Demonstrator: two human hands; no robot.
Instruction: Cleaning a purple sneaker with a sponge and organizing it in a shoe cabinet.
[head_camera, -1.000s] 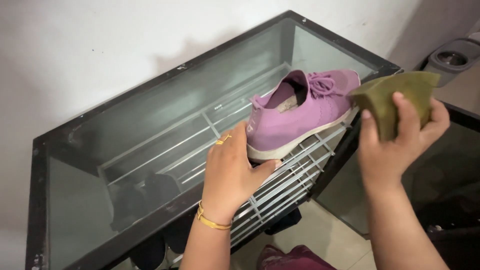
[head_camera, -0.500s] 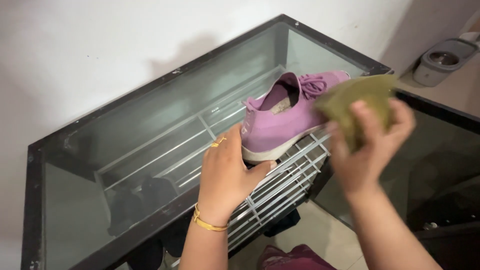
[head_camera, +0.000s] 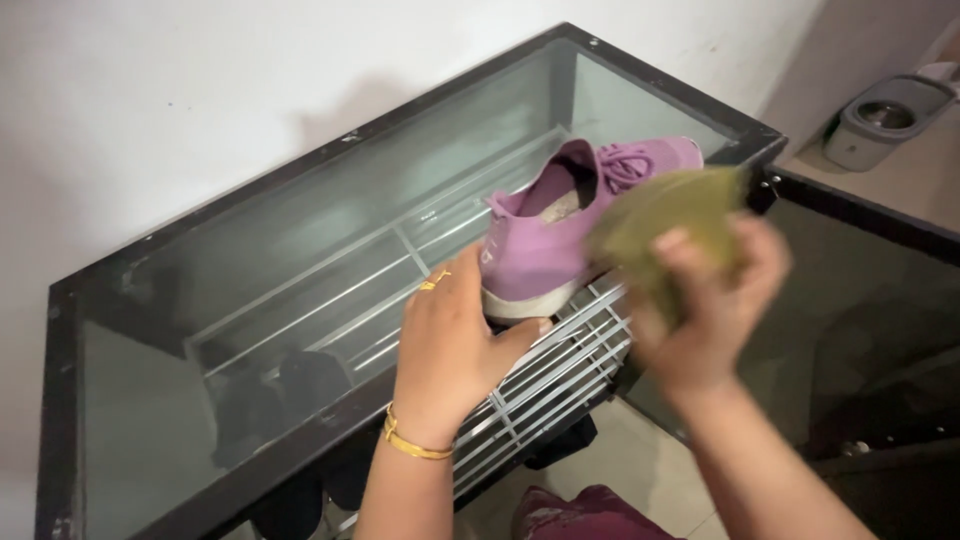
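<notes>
In the head view, a purple shoe (head_camera: 560, 235) with a white sole stands on the metal wire shelf (head_camera: 545, 370) of a black-framed glass shoe cabinet (head_camera: 300, 270), with its toe pointing away toward the cabinet's far right corner. The left hand (head_camera: 450, 350) rests at the shoe's heel end, its fingers curled against the heel and its thumb lying along the white sole, so it steadies the shoe from behind. A gold ring (head_camera: 433, 284) sits on one finger and a gold bangle (head_camera: 412, 445) circles the wrist.

The right hand (head_camera: 700, 300) is closed around a folded olive-green cloth (head_camera: 665, 215), which it presses against the side of the shoe near the laces. This hand and the cloth are blurred, so the exact grip cannot be read finely.

Through the glass top, left of the shoe, dark shoes (head_camera: 285, 385) show on a lower shelf. Beyond the cabinet's far right corner a grey bowl-shaped container (head_camera: 885, 120) sits on the floor. Below the shelf's near edge lies a bit of maroon fabric (head_camera: 580, 510).
</notes>
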